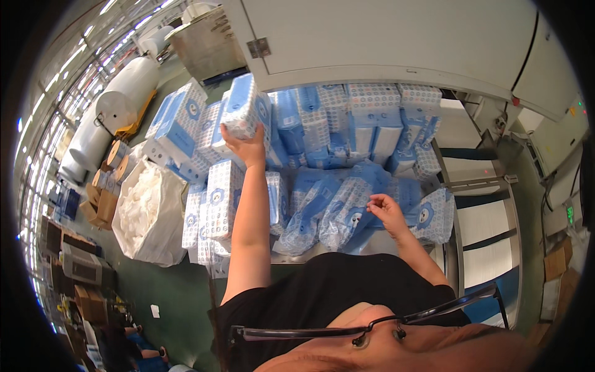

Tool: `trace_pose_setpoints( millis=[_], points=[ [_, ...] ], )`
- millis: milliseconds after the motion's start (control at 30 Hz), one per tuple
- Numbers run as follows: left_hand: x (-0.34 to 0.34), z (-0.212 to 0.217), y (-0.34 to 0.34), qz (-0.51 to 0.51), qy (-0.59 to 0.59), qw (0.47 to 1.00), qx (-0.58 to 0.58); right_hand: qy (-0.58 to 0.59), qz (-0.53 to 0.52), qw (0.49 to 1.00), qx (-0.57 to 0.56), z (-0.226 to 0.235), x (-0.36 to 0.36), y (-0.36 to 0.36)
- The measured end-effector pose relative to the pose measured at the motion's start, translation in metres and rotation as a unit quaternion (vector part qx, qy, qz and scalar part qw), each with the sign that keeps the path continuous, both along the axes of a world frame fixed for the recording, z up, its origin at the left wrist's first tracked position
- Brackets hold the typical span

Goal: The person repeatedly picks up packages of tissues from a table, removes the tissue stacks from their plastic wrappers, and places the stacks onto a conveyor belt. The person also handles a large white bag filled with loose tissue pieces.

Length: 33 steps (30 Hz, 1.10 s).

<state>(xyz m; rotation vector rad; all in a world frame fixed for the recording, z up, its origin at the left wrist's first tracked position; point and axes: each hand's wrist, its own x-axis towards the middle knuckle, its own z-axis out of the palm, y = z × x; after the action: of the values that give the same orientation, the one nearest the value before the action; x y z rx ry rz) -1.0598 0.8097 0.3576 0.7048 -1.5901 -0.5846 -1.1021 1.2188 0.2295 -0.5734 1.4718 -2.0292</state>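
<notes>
My left hand (246,146) reaches far out, its fingers and thumb around the near end of a blue-and-white plastic-wrapped pack (242,102). That pack lies on top of the left part of a large pile of similar packs (375,102). My right hand (387,214) hovers at the near side of the pile, its fingers curled together; whether anything thin is pinched in them is not visible. Just left of it are loose, crumpled printed plastic bags (353,208). Another wrapped pack (434,216) lies to its right.
A white machine cabinet (384,40) stands behind the pile. To the right runs a conveyor (486,226) with white stacks. On the left are an open white sack (145,217), large white rolls (127,87) and cardboard boxes (99,204). Another person (133,347) is at lower left.
</notes>
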Motion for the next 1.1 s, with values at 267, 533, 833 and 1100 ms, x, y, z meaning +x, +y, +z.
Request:
trace_pose_setpoints(
  millis=[267, 533, 833, 1100],
  points=[
    [0.064, -0.095, 0.112, -0.368, -0.213, 0.893, -0.145, 0.009, -0.085, 0.980, 0.178, -0.047, 0.011, 0.022],
    [0.094, -0.272, 0.152, -0.322, -0.675, 0.558, -0.359, 0.221, -0.103, 0.949, 0.198, -0.005, -0.026, -0.023],
    [0.038, -0.200, 0.106, -0.321, -0.700, 0.637, -0.037, 0.545, -0.146, 0.704, 0.432, 0.047, -0.143, -0.101],
    [0.103, -0.164, 0.150, -0.295, -0.552, 0.767, -0.142, 0.513, -0.149, 0.681, 0.501, 0.047, -0.113, -0.097]
  ],
)
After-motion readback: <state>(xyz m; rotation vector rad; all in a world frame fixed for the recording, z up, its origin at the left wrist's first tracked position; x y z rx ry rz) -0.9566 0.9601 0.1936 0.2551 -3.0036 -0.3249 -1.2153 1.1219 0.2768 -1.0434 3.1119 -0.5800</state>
